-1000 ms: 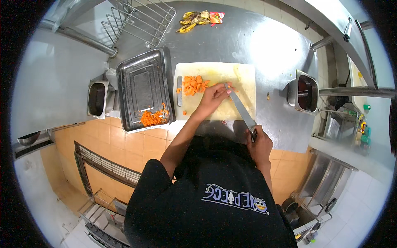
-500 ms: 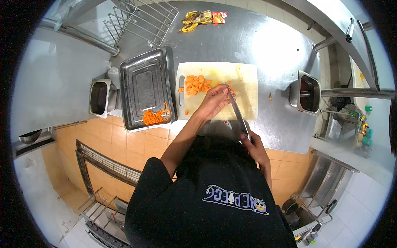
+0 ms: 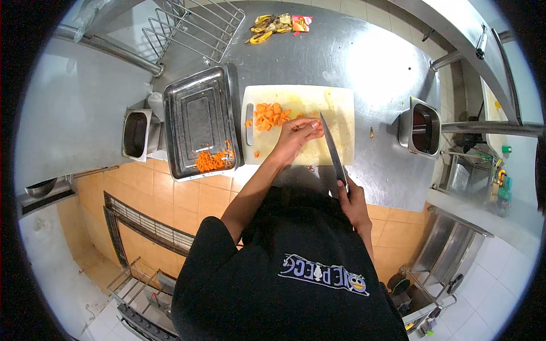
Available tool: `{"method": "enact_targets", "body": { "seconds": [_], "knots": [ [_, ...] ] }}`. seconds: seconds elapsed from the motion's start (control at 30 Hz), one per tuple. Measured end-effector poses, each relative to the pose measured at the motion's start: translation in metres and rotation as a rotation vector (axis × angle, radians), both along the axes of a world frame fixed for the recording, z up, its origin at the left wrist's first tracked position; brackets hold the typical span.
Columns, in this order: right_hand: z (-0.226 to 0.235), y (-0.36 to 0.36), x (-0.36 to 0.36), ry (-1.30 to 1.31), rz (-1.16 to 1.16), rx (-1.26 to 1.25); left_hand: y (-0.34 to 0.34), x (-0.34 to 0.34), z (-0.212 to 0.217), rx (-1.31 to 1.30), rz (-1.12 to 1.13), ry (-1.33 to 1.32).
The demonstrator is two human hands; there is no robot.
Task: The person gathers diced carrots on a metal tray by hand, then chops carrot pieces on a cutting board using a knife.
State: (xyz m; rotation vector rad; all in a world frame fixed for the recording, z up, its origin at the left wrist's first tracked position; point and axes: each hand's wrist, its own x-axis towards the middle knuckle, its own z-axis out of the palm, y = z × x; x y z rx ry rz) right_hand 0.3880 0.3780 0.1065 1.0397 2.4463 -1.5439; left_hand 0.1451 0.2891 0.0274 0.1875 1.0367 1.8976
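Glare on tabletop (image 3: 382, 63), bent edges, dark corners

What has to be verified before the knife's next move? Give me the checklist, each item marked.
1. Knife gripped by its handle: ok, the right hand is closed around it.
2. Left hand clear of the blade: cannot tell; its fingertips are right beside the blade near the tip, contact unclear.
3. Piece secured in the left fingertips: cannot tell, too small to make out.
4. Cutting board lying on the metal table: ok.
5. Main pile of orange chunks away from the blade: ok, on the board's left side.
6. Tray within reach: ok, just left of the board.
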Motion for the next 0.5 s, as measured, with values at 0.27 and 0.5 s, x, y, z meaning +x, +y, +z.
{"method": "enact_targets", "body": {
  "seconds": [0.27, 0.5],
  "knots": [
    [-0.032, 0.002, 0.008, -0.029, 0.037, 0.200, -0.001, 0.001, 0.001, -0.013, 0.011, 0.007],
    [-0.032, 0.001, 0.006, -0.084, 0.042, 0.226, -0.002, 0.003, 0.006, -0.018, 0.018, 0.025]
  ]
}}
